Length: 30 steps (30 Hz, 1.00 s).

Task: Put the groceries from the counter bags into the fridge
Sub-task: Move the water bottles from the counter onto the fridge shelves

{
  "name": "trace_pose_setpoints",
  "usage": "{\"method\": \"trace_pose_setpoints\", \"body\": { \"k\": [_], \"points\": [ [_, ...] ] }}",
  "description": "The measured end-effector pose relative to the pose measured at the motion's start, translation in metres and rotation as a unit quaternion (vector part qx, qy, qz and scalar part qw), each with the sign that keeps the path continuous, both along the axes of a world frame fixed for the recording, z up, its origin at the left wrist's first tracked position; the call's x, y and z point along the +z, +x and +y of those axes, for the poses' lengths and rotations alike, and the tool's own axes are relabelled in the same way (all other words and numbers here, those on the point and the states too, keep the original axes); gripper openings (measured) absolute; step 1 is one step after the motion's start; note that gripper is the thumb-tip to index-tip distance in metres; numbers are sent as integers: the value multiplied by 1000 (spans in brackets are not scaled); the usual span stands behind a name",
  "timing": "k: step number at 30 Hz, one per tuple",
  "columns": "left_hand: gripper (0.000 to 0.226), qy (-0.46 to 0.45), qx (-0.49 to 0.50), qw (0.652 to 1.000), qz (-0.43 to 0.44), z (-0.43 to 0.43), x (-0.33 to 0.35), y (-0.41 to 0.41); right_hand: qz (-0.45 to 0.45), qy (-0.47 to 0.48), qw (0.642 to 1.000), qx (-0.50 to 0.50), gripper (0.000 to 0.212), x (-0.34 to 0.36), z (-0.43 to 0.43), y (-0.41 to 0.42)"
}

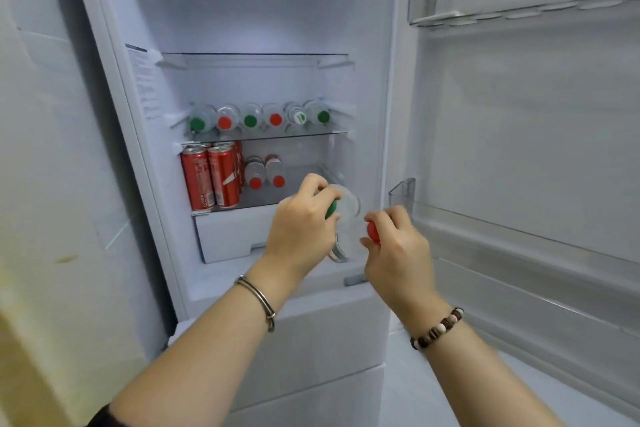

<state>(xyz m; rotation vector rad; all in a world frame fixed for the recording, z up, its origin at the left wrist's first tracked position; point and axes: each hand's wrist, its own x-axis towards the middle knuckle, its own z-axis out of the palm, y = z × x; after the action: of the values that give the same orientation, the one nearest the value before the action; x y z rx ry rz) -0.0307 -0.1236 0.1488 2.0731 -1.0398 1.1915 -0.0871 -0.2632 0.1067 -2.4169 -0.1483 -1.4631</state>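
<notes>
The fridge stands open in front of me. My left hand (303,218) grips a clear bottle with a green cap (331,209), pointing into the lower shelf (256,199). Just to its right, my right hand (394,243) holds a second clear bottle by its red cap (372,231). Both bottles are blurred and hover at the shelf's front right. On that shelf stand red cola cans (211,177) at the left and two red-capped bottles (265,172) lying on their sides. The shelf above carries a row of several bottles (258,118) with green and red caps.
A glass shelf (254,55) sits higher up. A white drawer (232,236) lies below the lower shelf. The open fridge door (519,135) stands at the right with clear door bins (519,10). A pale wall runs along the left.
</notes>
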Motion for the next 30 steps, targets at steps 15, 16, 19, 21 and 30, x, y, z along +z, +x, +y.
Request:
{"method": "trace_pose_setpoints", "body": {
  "k": [15, 16, 19, 21, 30],
  "points": [
    [10, 2, 53, 996, -72, -1, -19, 201, -120, 9, 992, -28, 17, -2, 8, 187],
    [9, 5, 56, 996, -65, -2, -23, 211, -125, 11, 991, -36, 15, -2, 7, 194],
    [7, 10, 54, 998, -40, -6, -35, 237, -124, 38, 990, -63, 22, 6, 7, 208],
    [8, 16, 49, 998, -29, -7, -42, 252, -126, 49, 988, -73, 22, 12, 9, 214],
    [24, 69, 66, 994, 46, -8, -56, 311, -128, 65, 985, -91, 24, 21, 11, 249]
  ]
}}
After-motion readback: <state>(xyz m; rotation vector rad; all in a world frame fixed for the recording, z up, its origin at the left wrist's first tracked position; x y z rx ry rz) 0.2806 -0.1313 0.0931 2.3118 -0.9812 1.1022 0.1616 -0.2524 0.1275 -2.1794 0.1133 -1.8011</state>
